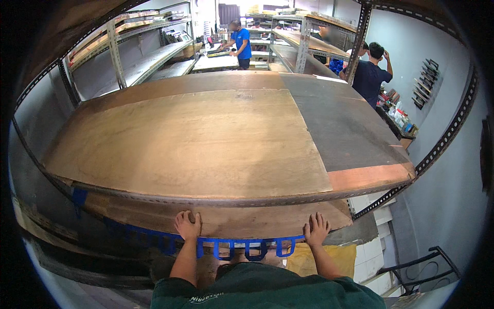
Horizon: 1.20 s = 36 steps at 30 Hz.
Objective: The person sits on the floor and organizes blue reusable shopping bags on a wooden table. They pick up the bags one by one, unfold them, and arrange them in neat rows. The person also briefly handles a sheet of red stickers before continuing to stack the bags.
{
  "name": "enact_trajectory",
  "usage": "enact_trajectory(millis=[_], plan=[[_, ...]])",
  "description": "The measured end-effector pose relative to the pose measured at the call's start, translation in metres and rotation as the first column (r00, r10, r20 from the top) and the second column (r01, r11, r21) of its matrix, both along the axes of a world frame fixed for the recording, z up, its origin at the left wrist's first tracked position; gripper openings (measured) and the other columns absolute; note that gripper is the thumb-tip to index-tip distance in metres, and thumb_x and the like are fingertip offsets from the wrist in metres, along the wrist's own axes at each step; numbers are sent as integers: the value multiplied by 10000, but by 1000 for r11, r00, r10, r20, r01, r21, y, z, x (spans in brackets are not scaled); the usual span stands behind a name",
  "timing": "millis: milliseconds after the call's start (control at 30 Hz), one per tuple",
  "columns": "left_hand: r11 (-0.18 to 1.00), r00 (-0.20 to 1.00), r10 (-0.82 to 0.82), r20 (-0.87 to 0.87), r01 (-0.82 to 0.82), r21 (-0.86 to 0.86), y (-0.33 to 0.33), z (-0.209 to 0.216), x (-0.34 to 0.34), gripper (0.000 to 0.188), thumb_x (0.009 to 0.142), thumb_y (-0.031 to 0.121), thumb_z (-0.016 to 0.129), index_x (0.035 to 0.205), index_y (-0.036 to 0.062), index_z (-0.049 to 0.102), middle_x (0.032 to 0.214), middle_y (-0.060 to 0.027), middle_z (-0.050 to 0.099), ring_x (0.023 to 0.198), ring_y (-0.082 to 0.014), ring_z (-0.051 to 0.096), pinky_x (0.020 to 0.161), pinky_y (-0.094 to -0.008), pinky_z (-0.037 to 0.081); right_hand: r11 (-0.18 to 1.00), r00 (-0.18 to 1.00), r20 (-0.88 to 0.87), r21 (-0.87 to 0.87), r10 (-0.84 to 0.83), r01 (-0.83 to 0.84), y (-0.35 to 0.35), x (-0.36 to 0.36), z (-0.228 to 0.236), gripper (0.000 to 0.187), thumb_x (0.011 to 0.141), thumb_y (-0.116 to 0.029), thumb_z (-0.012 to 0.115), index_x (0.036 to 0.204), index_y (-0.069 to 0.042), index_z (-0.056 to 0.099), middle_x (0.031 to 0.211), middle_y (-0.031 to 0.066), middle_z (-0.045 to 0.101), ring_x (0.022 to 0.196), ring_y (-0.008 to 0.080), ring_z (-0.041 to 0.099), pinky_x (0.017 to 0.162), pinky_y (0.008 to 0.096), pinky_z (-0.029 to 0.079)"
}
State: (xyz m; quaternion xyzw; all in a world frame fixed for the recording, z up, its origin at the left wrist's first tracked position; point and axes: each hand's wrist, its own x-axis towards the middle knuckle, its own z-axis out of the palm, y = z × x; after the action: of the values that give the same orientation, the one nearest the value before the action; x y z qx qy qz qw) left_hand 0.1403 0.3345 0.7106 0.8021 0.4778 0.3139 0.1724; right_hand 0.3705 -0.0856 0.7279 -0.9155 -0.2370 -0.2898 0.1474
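My left hand (188, 225) rests at the near edge of a lower wooden shelf board (257, 217), fingers apart and holding nothing. Farther right along that edge, my right hand (316, 229) lies with its fingers spread, also holding nothing. Between them runs a bright blue band with hanging loops (231, 240), resembling a row of bag handles; what it belongs to is hidden. Above this board is a wide upper shelf with a tan plywood sheet (195, 141) on it. To the right of that sheet the surface is dark grey (345, 123).
Perforated metal posts (447, 134) frame the shelf. A yellow sheet (334, 260) lies below my right forearm, near a black metal frame (427, 270). One person in blue (242, 44) works at a far table; others stand at the back right. More racks (149, 62) line the left.
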Motion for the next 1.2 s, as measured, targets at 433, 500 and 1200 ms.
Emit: enact_trajectory(millis=[433,500,1200], plan=[[1000,999,14,-29,-14,-9,-31,-10,-4,442,767,413,641,1076,99,600,1188,-113,501,1188,-306,409,1021,-471,294,997,998,-17,-34,63,-63,-22,22,1,482,782,-359,544,1203,-126,571,1294,153,510,1212,314,449,1005,529,254],[999,999,24,-37,-26,-34,-37,-6,-6,441,767,415,643,1075,102,600,1194,-111,501,1189,-306,408,1020,-474,294,995,995,21,-40,94,-93,-24,30,1,493,777,-366,543,1208,-127,564,1294,156,508,1206,316,453,994,534,264],[1000,997,-9,-75,7,-26,-26,-5,-5,437,790,446,618,1083,122,598,1213,-97,490,1217,-297,384,1017,-487,291,999,999,14,19,49,-50,-21,17,0,446,787,-330,540,1176,-117,580,1273,139,517,1194,317,439,1024,505,250]])
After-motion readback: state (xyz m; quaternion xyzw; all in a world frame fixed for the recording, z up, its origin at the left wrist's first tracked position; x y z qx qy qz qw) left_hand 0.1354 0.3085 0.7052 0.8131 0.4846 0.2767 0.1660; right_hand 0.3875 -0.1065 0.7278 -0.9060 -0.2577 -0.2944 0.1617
